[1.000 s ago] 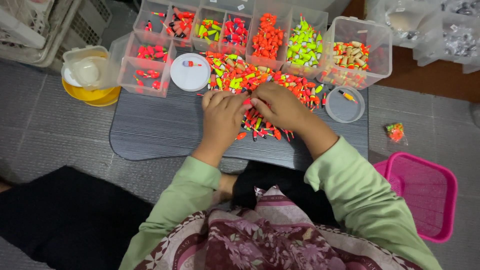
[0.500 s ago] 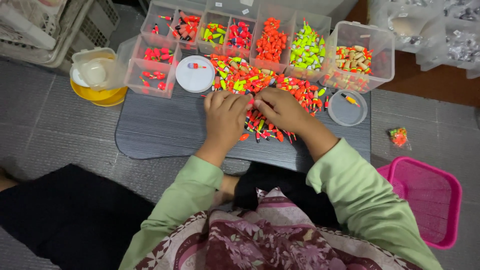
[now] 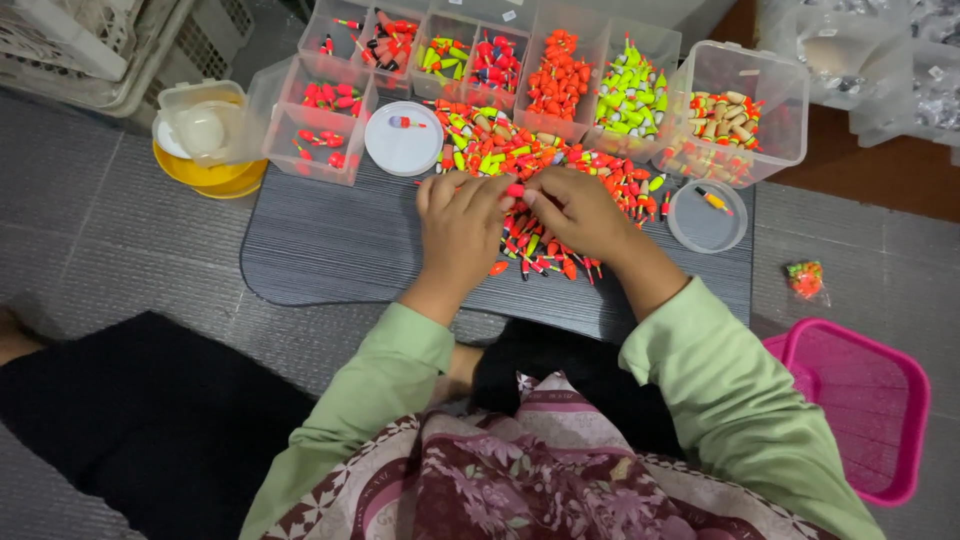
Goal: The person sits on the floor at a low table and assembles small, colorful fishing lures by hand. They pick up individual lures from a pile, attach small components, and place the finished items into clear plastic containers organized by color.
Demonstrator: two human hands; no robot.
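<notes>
A heap of small fishing floats (image 3: 520,160), red, orange, yellow and green, lies on a dark grey board (image 3: 340,250). My left hand (image 3: 462,222) and my right hand (image 3: 580,212) rest on the heap side by side, fingertips meeting. Between them they pinch one red float (image 3: 515,190). Which hand carries it I cannot tell for sure; both touch it. Green sleeves cover both forearms.
Clear plastic boxes (image 3: 560,70) of sorted floats line the board's far edge, with a larger clear tub (image 3: 740,110) at the right. Two round white lids (image 3: 403,138) (image 3: 706,215) each hold one float. A yellow container (image 3: 205,150) stands left, a pink tray (image 3: 860,410) right.
My two hands have drawn together over the heap and now pinch one red float between their fingertips. The view has shifted slightly.
</notes>
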